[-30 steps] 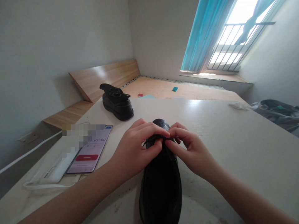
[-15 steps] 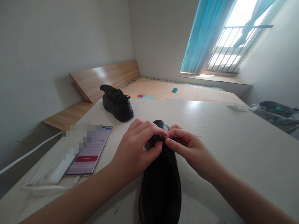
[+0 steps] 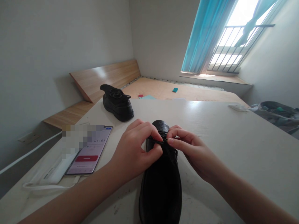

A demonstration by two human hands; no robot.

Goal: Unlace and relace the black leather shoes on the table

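A black leather shoe (image 3: 160, 196) sits on the white table with its toe pointing away from me and its opening towards me. Over the tongue, my left hand (image 3: 134, 147) curls its thumb and index finger round a black shoelace (image 3: 156, 142). From the other side my right hand (image 3: 192, 144) pinches the lace close to the knot area, thumb against index finger. The fingertips of both hands nearly meet there. Fingers partly hide how the lace runs.
A second black shoe (image 3: 118, 105) with a laced bow stands at the table's far left. On the left lie a phone (image 3: 90, 152) showing a timer, a white power bank (image 3: 54, 171) and a white cable (image 3: 49, 187). A plastic wrapper (image 3: 238, 107) lies at the far right edge.
My left thumb and index finger have parted slightly and drawn back from the right fingertips, baring more of the lace. The shoe stays in place.
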